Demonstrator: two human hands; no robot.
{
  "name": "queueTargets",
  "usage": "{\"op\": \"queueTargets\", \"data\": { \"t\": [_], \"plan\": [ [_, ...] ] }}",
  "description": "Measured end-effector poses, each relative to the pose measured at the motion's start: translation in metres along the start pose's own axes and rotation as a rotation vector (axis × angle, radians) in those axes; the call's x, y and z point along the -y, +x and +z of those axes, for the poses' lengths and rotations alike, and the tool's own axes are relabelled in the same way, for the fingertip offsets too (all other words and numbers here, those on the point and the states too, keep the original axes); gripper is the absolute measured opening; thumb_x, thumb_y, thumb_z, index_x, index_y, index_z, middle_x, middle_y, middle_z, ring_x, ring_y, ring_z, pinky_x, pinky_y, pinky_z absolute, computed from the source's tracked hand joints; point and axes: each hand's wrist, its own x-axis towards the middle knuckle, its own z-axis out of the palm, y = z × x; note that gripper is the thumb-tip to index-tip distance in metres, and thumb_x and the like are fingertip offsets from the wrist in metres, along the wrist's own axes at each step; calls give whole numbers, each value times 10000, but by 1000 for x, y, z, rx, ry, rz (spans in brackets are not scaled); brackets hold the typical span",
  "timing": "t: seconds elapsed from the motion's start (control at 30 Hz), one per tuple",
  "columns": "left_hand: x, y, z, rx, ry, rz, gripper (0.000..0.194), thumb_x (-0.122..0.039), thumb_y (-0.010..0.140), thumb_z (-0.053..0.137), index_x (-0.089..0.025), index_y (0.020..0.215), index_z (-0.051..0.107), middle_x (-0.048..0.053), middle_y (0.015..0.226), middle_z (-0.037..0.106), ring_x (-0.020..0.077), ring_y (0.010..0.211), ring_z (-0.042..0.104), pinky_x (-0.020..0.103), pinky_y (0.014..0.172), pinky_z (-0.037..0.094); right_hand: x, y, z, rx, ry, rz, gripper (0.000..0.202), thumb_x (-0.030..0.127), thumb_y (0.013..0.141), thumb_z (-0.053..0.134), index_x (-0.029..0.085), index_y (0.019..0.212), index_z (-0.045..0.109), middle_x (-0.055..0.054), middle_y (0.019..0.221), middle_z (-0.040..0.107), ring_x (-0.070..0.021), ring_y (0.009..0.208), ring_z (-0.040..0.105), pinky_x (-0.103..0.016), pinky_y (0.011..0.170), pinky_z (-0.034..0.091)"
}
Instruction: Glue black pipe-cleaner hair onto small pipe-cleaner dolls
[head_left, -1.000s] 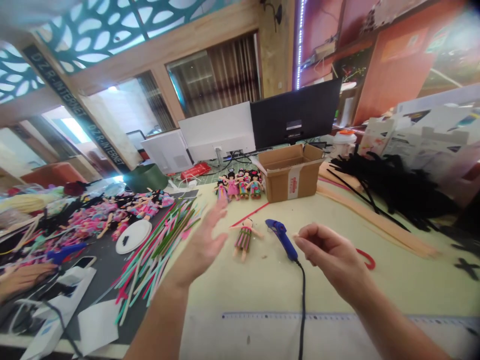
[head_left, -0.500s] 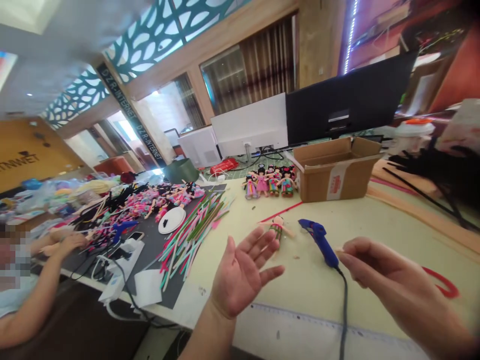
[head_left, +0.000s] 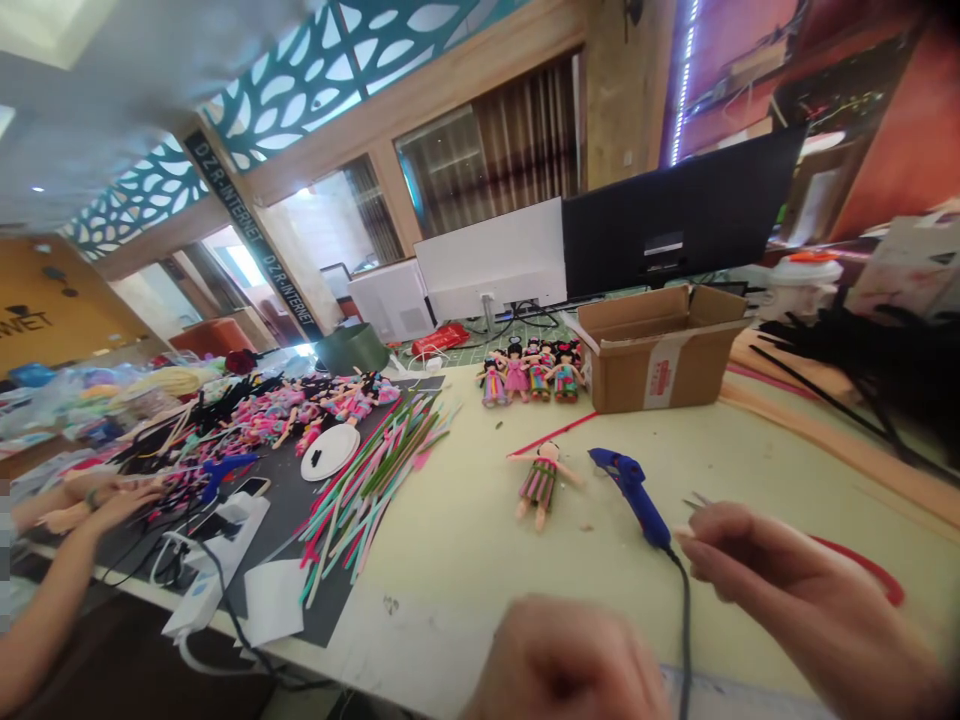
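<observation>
A white monitor (head_left: 491,250) stands at twelve o'clock — a black monitor (head_left: 697,205) beside it at two. An open cardboard box (head_left: 622,380) sits at three, a green container (head_left: 349,350) at nine. Toward ten, a lettered beam (head_left: 247,238) slants; at eight — a white power strip (head_left: 206,595).

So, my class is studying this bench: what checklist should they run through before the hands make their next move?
1. Striped doll lying flat on the table: ok.
2. Glue gun apart from the doll: ok, a gap shows between them.
3. Glue gun in a stand: not ok, it lies right on the table.
4. Glue gun hot: cannot tell.
5. Right hand gripping the pale piece: ok, pinched at the fingertips.
6. Left hand free: cannot tell, it is blurred and curled.
</observation>
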Motion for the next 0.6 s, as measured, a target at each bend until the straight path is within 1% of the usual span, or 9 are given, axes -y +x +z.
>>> {"op": "queueTargets", "data": {
  "t": [0.03, 0.07, 0.13, 0.2, 0.27, 0.3, 0.37, 0.47, 0.6],
  "plan": [
    [3, 7, -1, -7, -30, 17, 253, -460, 688, 763, -212, 684, 716, 34, 608, 608, 151, 606, 599, 282, 620, 469, -2, -1, 0, 3, 16, 2, 200, 407, 698, 741, 225, 715, 660, -11, 633, 621, -143, 561, 557, -205, 488, 480],
    [6, 14, -2, -42, -113, 51, 261, -456, 707, 751, -203, 770, 724, 38, 701, 642, 142, 654, 609, 273, 653, 474, -3, -3, 1, 13, 29, 7, 193, 397, 707, 741, 224, 726, 658, -14, 659, 629, -147, 585, 566, -208, 495, 478],
    [13, 24, -6, -70, -247, 1, 359, -487, 785, 665, -221, 1024, 701, 60, 939, 667, 163, 796, 628, 292, 709, 492, -5, -5, 3, 31, 52, 12, 177, 377, 732, 734, 222, 740, 649, -20, 718, 638, -152, 636, 579, -209, 501, 465],
    [21, 32, -12, -133, -219, -10, 364, -433, 823, 641, -229, 1124, 663, 71, 1046, 648, 171, 875, 616, 300, 749, 493, -3, -7, 5, 47, 86, 9, 169, 361, 755, 725, 220, 743, 633, -24, 771, 639, -155, 692, 587, -212, 527, 464],
    [29, 38, -18, -237, -16, 53, 320, -306, 796, 698, -219, 1104, 670, 61, 1030, 651, 151, 892, 598, 265, 784, 471, 4, -9, 7, 76, 116, 5, 161, 348, 777, 713, 218, 752, 620, -22, 790, 634, -155, 725, 586, -220, 562, 471],
    [32, 41, -20, -265, 97, 69, 307, -268, 783, 716, -214, 1082, 679, 53, 996, 658, 141, 885, 593, 255, 805, 461, 8, -10, 8, 93, 126, 2, 157, 344, 789, 703, 217, 758, 615, -20, 791, 630, -153, 729, 583, -225, 575, 474],
    [37, 47, -21, -243, 229, 68, 301, -254, 768, 731, -209, 1062, 688, 42, 936, 666, 143, 868, 591, 263, 817, 456, 18, -11, 11, 120, 127, -7, 160, 346, 808, 682, 212, 764, 605, -17, 781, 618, -148, 714, 574, -234, 586, 475],
    [39, 52, -20, -167, 379, 76, 195, -283, 776, 719, -170, 935, 712, 48, 851, 672, 160, 823, 588, 283, 783, 456, 27, -12, 14, 121, 71, -27, 175, 343, 823, 652, 205, 742, 582, 1, 707, 584, -130, 636, 544, -230, 549, 458],
    [37, 52, -17, -219, 530, 112, 157, -298, 768, 720, -146, 790, 689, 39, 751, 639, 150, 741, 547, 275, 715, 434, 33, -14, 11, 117, -147, -109, 169, 281, 831, 621, 206, 697, 551, 27, 623, 549, -113, 564, 507, -222, 513, 413]
  ]
}}
